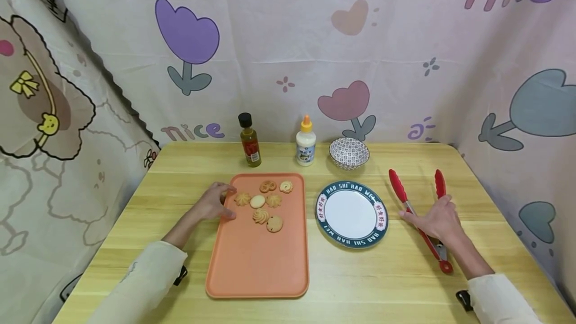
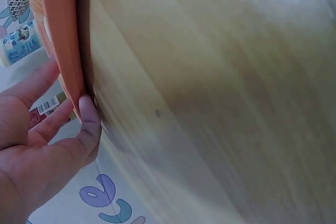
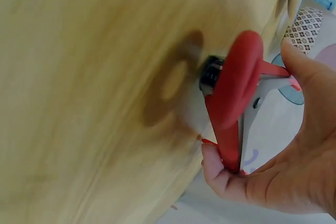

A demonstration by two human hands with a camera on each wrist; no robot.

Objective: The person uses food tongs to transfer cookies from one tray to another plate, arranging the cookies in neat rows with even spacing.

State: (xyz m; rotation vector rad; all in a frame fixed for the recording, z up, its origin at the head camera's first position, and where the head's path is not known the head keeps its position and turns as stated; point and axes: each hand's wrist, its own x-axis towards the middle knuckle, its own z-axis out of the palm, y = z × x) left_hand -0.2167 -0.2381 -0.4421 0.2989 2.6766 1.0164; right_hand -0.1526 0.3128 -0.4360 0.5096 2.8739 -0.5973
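Note:
At the left side of an orange tray (image 1: 256,264), my left hand (image 1: 215,203) grips the rim between thumb and fingers. In the left wrist view the fingers (image 2: 90,121) bend against the rim's outer side. Several cookies (image 1: 258,201) of different shapes lie on the tray's far half, a pretzel-shaped one among them. My right hand (image 1: 438,221) holds red-and-metal tongs (image 1: 398,186) across their two spread arms, thumb on one, fingers on the other. The tongs' red ring end (image 3: 244,77) points back toward the wrist, and its shadow falls on the table.
Right of the tray sits a white plate (image 1: 350,214) with a dark green lettered rim. Along the back stand a black-capped sauce bottle (image 1: 250,145), a white squeeze bottle (image 1: 306,144) with a yellow-orange tip and a patterned bowl (image 1: 349,154). Printed cloth (image 1: 274,39) hangs behind the wooden table (image 1: 360,284).

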